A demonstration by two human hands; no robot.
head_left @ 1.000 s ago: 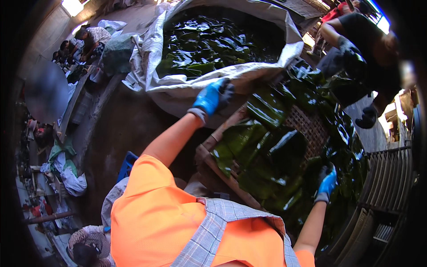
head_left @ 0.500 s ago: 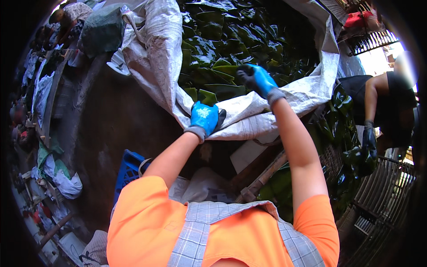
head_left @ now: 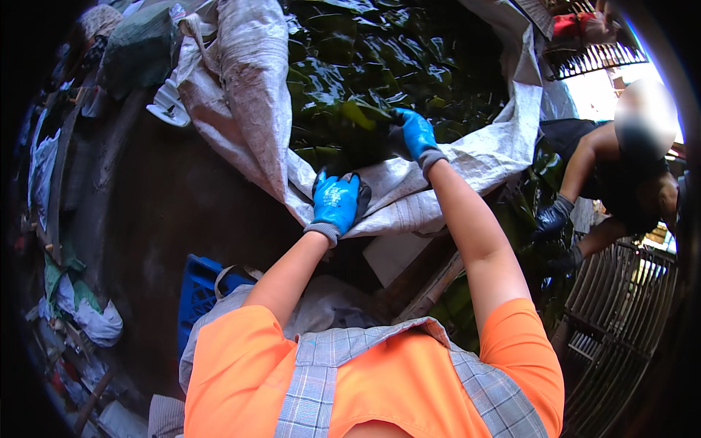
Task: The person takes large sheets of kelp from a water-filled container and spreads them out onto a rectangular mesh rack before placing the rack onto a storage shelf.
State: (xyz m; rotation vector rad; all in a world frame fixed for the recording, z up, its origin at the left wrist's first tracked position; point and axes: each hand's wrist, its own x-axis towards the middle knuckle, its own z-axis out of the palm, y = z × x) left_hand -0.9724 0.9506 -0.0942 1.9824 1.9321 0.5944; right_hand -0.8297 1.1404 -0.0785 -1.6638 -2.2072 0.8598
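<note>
A big white woven sack (head_left: pixel 252 80), its mouth spread wide and its rim folded over, is filled with shiny dark green leaf-like pieces (head_left: pixel 343 69). On the near rim of the sack rests my left hand (head_left: pixel 337 201) in a blue glove with dark palm; its fingers are closed over the fold. My right hand (head_left: pixel 415 136), gloved alike, is above the near part of the sack's mouth, fingers closed on a dark green leaf-like piece (head_left: pixel 358 117). That piece is blurred, and whether there are several is hard to tell. My fingertips on that side are partly hidden.
A blue plastic crate (head_left: pixel 193 292) stands at lower left, near pale bags (head_left: pixel 332 303). On the right a co-worker (head_left: pixel 584 157) in dark gloves bends over more green pieces (head_left: pixel 544 164). Slatted racks (head_left: pixel 621 314) stand beyond. Cloths (head_left: pixel 98 321) lie far left.
My right hand has closed on a dark green piece and lifted it a little. My left hand stays on the rim. The co-worker has leaned in, with both hands now lower among the green pieces.
</note>
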